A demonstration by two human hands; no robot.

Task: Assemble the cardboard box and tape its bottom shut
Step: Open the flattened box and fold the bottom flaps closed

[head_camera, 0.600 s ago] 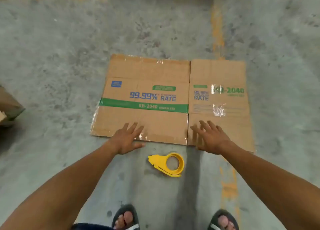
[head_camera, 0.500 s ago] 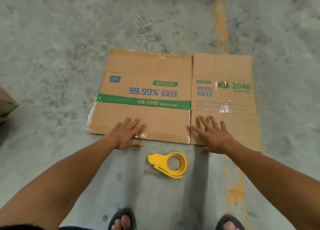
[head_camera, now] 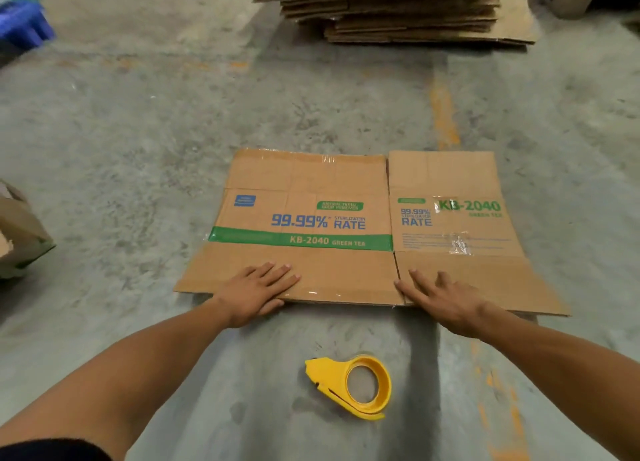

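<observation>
A flattened cardboard box (head_camera: 332, 190) with green and blue print lies flat on the concrete floor. My left hand (head_camera: 254, 292) rests on the near edge of its wide panel, fingers straight on top and thumb at the edge. My right hand (head_camera: 441, 299) lies with spread fingers on the near flap of the narrower panel, close to the slit between the flaps. A yellow tape dispenser (head_camera: 353, 386) sits on the floor just in front of the box, between my forearms, untouched.
A tall stack of flattened cardboard (head_camera: 408, 6) lies on the floor beyond the box. Part of another cardboard box (head_camera: 17, 235) shows at the left edge. A blue object (head_camera: 24, 27) sits at the far left. Faded orange lines mark the floor.
The view has tilted up, bringing the cardboard stack into sight. My hands stay on the box's near edge; the left thumb now lies at the edge.
</observation>
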